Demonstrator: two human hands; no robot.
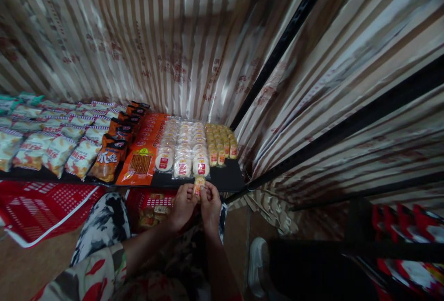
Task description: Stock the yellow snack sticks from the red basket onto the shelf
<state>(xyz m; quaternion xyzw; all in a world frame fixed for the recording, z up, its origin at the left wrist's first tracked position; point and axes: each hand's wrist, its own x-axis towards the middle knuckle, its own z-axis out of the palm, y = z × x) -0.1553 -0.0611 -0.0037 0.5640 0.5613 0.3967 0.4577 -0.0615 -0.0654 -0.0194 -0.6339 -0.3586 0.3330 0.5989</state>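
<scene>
Red baskets (41, 208) below a dark shelf (229, 178); striped, possibly foil, curtain (166, 37) behind.

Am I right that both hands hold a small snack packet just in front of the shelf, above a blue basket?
Not quite: the head view shows the basket is red. Otherwise yes, the left hand and right hand hold the small snack packet in front of the shelf.

Dim corner behind a low black shelf (229, 178)

I see striped, shiny curtains (173, 37) hung as walls on black poles (287, 37), a brown floor (21, 268) below, and a red basket (41, 208) beside the shelf.
</scene>
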